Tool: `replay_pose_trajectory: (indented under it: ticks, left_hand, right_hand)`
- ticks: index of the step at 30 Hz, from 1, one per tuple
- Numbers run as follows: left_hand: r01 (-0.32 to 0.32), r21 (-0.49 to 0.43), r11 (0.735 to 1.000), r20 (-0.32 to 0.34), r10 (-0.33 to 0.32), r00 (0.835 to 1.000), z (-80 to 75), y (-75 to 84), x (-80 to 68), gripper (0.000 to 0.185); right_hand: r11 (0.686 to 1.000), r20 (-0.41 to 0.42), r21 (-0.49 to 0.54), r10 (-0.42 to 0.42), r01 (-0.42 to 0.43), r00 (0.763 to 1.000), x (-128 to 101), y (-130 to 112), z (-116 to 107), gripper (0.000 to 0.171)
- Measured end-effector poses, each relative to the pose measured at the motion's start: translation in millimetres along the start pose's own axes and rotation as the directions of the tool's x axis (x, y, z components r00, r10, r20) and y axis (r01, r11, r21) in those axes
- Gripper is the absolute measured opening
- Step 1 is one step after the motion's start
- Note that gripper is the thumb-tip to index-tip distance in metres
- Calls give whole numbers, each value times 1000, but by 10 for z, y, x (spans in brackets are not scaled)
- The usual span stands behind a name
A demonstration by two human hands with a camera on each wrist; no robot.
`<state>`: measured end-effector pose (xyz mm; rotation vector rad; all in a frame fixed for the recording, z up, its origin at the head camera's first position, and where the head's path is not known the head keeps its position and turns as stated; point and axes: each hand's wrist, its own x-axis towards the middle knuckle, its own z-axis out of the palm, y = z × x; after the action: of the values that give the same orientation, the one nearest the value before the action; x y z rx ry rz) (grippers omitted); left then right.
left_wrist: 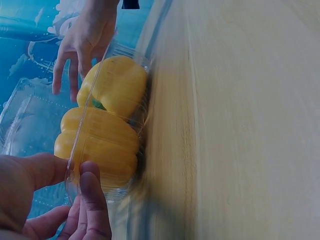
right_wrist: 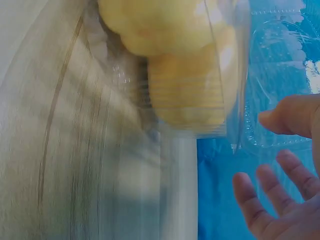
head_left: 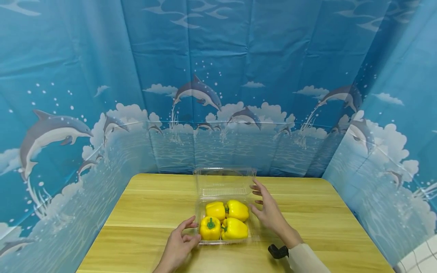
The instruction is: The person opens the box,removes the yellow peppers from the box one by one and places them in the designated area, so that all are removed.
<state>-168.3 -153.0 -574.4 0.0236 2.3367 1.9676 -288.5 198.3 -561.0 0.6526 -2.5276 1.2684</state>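
On the table: a clear plastic clamshell box (head_left: 225, 223) sits near the middle of the wooden table (head_left: 143, 212), toward the person's edge, its hinged lid (head_left: 224, 182) standing open and tipped away toward the far side.
Contents: four yellow bell peppers (head_left: 226, 220) fill the tray in two rows, packed against each other and the walls, green stems showing on the near pair; the tight fit looks to keep them from rolling.
Left hand: the left hand (head_left: 179, 244) is at the near left corner of the box, thumb and fingers (left_wrist: 92, 200) pinching the tray's rim, as the left wrist view shows; judged, this grip steadies the light container so it does not slide.
Right hand: the right hand (head_left: 269, 210) hovers just beside the right wall of the box, fingers (right_wrist: 260, 207) spread and relaxed, holding nothing; the fingertips reach toward the lid's right edge, but I cannot tell whether they touch it.
Wrist views: both are blurred, showing peppers through clear plastic and little else.
Sleeve: a pale sleeve (head_left: 307, 259) covers the right forearm, with a black strap (head_left: 278, 251) at the wrist.
Surroundings: a blue dolphin-print curtain (head_left: 218, 94) encloses the table on three sides.
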Motion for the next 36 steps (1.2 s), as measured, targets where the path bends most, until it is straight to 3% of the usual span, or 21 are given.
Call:
replay_pose_trajectory:
  ticks: [21, 36]
  left_hand:
    - [3, -4, 1000, 24, -2, 1000, 2, -9, -2, 76]
    - [7, 6, 1000, 25, -7, 1000, 4, 10, -6, 77]
  right_hand:
    - [998, 51, -30, 49, -47, 998, 7, 125, 41, 95]
    - [987, 151, 20, 155, -160, 976, 11, 116, 28, 78]
